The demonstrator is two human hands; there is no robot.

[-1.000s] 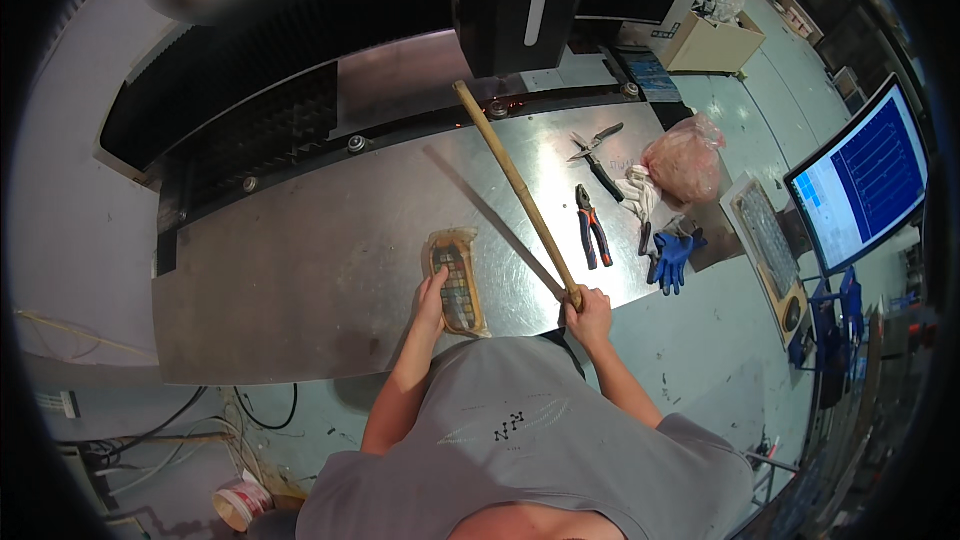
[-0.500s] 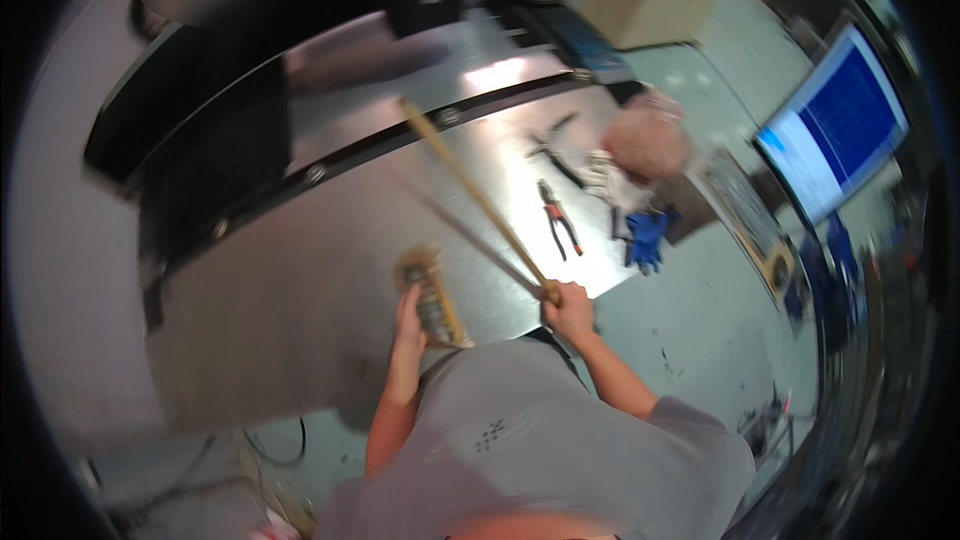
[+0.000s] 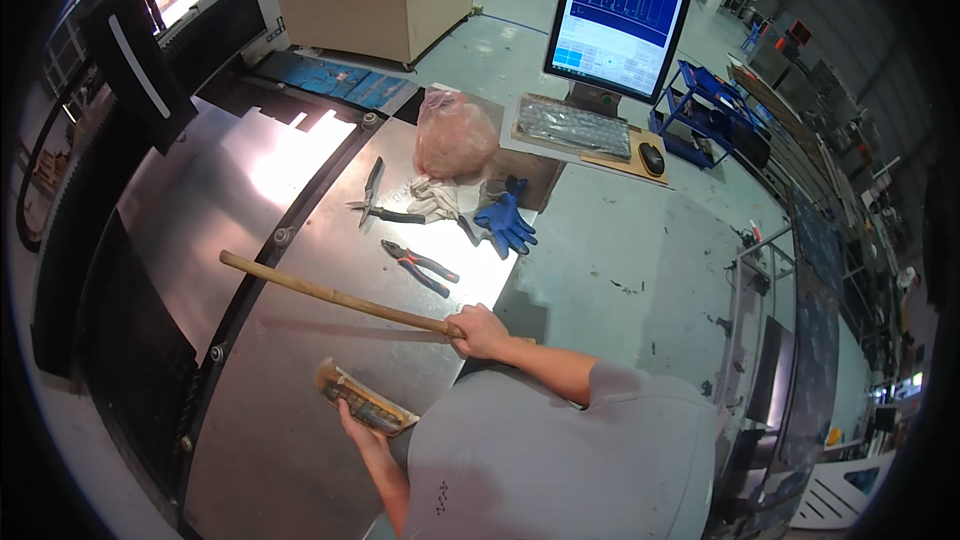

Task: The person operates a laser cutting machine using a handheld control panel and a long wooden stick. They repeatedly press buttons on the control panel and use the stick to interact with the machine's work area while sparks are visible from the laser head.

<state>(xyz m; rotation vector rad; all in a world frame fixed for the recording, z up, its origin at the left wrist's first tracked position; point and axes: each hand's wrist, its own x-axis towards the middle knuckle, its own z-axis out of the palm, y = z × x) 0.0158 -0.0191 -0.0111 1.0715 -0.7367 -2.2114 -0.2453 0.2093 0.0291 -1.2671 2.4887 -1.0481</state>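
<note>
My right hand [image 3: 482,331] is closed around the near end of a long bamboo stick [image 3: 335,294]. The stick slants out to the left over the metal sheet [image 3: 262,440], its far end above the dark rail. Lower down, my left hand [image 3: 352,422] grips a curved brown block with a dark middle [image 3: 368,402], which looks wrapped in clear plastic; its exact kind cannot be made out. Beyond the stick lie red-and-black pliers [image 3: 420,266] and a second pair of pliers with dark handles [image 3: 400,216]. Off-white gloves [image 3: 434,200] and a blue glove [image 3: 507,224] rest nearby.
A pinkish plastic bag [image 3: 455,135] sits at the sheet's far corner. Past it stand a monitor [image 3: 622,15], a covered keyboard [image 3: 572,126] and a mouse [image 3: 652,159]. A black rail [image 3: 250,290] runs along the left. A scrap-filled box [image 3: 370,28] is farther back.
The view has swung to the right, bringing the monitor and workshop floor more fully in. Both hands keep hold of the stick and the block; the stick now lies flatter across the view.
</note>
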